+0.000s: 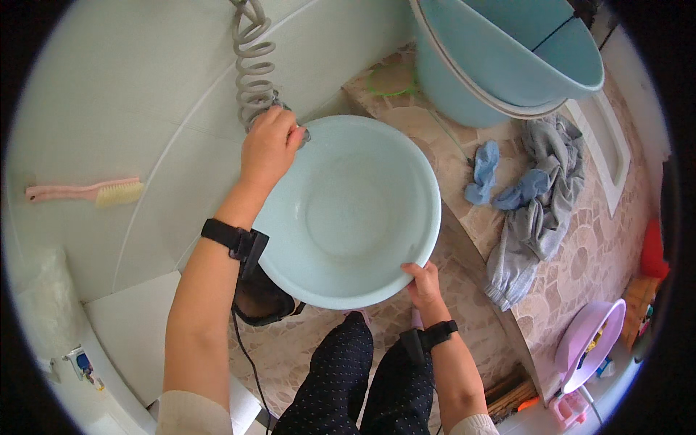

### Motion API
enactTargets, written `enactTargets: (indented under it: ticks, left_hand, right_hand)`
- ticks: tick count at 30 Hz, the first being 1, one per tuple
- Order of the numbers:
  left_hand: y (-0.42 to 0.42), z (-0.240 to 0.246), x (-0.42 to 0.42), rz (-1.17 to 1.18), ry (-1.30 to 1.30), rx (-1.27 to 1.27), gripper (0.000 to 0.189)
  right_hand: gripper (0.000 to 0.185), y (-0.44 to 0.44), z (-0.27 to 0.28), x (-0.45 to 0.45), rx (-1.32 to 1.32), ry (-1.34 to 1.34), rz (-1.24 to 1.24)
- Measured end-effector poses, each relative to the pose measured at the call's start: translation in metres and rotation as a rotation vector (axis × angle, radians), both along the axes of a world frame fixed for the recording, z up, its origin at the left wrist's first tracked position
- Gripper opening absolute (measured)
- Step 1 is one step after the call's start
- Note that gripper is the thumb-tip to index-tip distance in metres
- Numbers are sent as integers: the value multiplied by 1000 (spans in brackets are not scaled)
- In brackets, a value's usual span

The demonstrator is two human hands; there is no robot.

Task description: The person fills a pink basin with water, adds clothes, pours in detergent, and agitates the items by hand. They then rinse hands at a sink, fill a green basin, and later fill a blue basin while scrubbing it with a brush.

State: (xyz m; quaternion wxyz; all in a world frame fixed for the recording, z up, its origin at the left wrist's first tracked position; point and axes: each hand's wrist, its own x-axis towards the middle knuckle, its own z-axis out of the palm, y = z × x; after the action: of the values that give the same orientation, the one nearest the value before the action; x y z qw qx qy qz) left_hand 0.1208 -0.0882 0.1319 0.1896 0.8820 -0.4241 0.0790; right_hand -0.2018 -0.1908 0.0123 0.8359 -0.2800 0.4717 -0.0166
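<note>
A large pale blue plastic basin (348, 206) lies in front of me, with nothing seen inside it. My right hand (425, 283) grips its rim at the lower right. On the left, my left hand (270, 142) is closed around a clear-looking nozzle or handle at the upper left rim, beside the grey coiled hose (254, 65); the hand hides most of that piece. Black straps with small devices are on both wrists. To the right of the basin, grey fabric trousers or a similar garment (538, 217) and blue socks (483, 173) lie on the stone-patterned floor.
A pale blue bucket-like tub (467, 81) stands at the upper right. A pink brush (87, 191) hangs on the left wall. A purple basin (568, 348) is at the lower right. A floor step edge (489, 272) runs right of the basin; a black cable (253, 364) trails below left.
</note>
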Motion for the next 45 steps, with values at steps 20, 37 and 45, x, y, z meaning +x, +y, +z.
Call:
enactTargets:
  ticks: [20, 37, 45]
  left_hand:
    - [199, -4, -194, 856, 1766, -51, 30]
    - [-87, 18, -392, 62, 2036, 426, 46]
    - [-195, -32, -433, 19, 2080, 250, 39]
  right_hand:
    - [41, 13, 114, -162, 0, 58, -88]
    - [47, -81, 259, -458, -323, 428, -599]
    - [46, -165, 200, -508, -322, 341, -606]
